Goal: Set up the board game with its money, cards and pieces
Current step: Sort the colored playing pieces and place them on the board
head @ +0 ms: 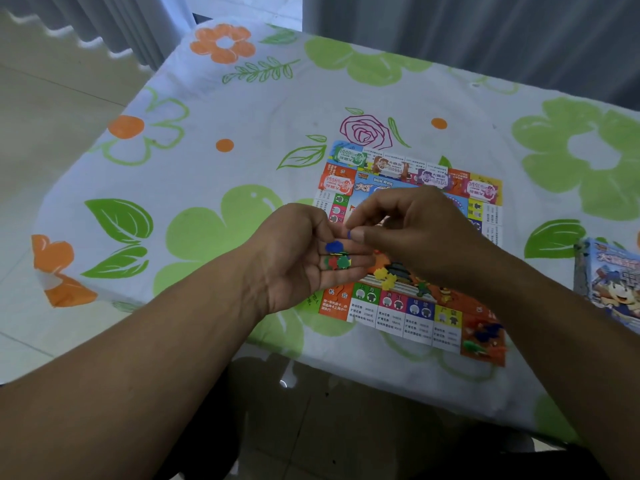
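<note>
From my remote seat, the colourful printed paper game board (391,317) lies flat on the flower-patterned counter (207,161). Stacks of paper play money (349,156) line its far edge, so that part looks done. My left hand (298,268) is palm up over the board's left side, its fingers relaxed, cradling small blue, green and red plastic pieces (337,258). My right hand (415,233) pinches one tiny blue plastic piece (349,234) between thumb and forefinger. Loose yellow pieces (383,277) and a mixed heap (485,337) at the near right corner are unsorted. I cannot make out card decks. The blue cardboard game box (613,289) sits far right.
</note>
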Tool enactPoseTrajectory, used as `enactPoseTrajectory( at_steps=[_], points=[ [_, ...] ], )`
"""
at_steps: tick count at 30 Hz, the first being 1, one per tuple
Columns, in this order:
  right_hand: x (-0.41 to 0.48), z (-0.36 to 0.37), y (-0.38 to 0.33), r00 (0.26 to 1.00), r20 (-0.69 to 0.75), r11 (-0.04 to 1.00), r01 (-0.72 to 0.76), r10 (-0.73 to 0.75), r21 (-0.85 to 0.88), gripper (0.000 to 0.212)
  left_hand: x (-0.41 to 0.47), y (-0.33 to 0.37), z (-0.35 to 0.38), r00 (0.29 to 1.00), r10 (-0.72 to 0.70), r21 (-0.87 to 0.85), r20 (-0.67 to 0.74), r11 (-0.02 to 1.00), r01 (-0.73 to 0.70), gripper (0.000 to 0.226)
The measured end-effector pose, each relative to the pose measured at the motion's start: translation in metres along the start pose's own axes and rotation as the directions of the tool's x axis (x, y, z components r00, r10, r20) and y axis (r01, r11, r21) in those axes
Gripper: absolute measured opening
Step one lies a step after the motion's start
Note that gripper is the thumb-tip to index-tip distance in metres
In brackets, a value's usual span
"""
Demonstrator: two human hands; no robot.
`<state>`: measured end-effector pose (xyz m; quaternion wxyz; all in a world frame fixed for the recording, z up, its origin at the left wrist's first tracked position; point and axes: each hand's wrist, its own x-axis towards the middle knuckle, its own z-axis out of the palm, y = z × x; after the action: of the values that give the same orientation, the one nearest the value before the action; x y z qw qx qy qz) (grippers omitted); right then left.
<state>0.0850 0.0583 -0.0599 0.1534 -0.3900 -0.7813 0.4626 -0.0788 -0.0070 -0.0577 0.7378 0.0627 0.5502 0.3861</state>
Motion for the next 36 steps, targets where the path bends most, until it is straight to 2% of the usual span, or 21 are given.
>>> enactPoseTrajectory(
  at_steps=[4, 16, 22, 27, 32, 36],
  points=[
    [0.0005, 0.0048, 0.0065, 0.999, 0.039, 1.000, 0.002, -0.002, 0.007, 0.008, 0.0036, -0.0025, -0.0006, 1.000, 0.011, -0.003, 0.007, 1.000, -0.011, 0.052],
    [0.0005, 0.0014, 0.0086, 0.995, 0.094, 0.995, 0.028, -0.019, -0.095, 0.016, 0.0047, -0.0048, -0.0010, 0.998, 0.034, 0.017, 0.047, 0.999, -0.035, 0.045],
    [-0.0006, 0.0043, 0.0096, 0.992, 0.119, 0.981, 0.051, -0.029, -0.185, 0.015, 0.0021, -0.0038, 0.0008, 0.999, 0.017, 0.040, 0.048, 0.999, -0.019, 0.060],
    [0.0010, 0.0028, 0.0094, 0.997, 0.071, 0.993, 0.033, -0.025, -0.110, 0.007, 0.0051, -0.0027, -0.0009, 1.000, 0.013, 0.007, 0.024, 1.000, -0.013, 0.041],
    [0.0002, 0.0048, 0.0073, 0.996, 0.071, 0.993, 0.055, -0.048, -0.104, 0.009, 0.0057, -0.0042, -0.0004, 1.000, 0.024, 0.018, 0.010, 1.000, -0.024, 0.056],
    [0.0013, 0.0077, 0.0081, 0.997, 0.051, 0.991, 0.056, -0.050, -0.118, 0.013, 0.0047, -0.0046, 0.0000, 0.999, 0.019, 0.025, 0.025, 0.999, -0.020, 0.060]
  ],
)
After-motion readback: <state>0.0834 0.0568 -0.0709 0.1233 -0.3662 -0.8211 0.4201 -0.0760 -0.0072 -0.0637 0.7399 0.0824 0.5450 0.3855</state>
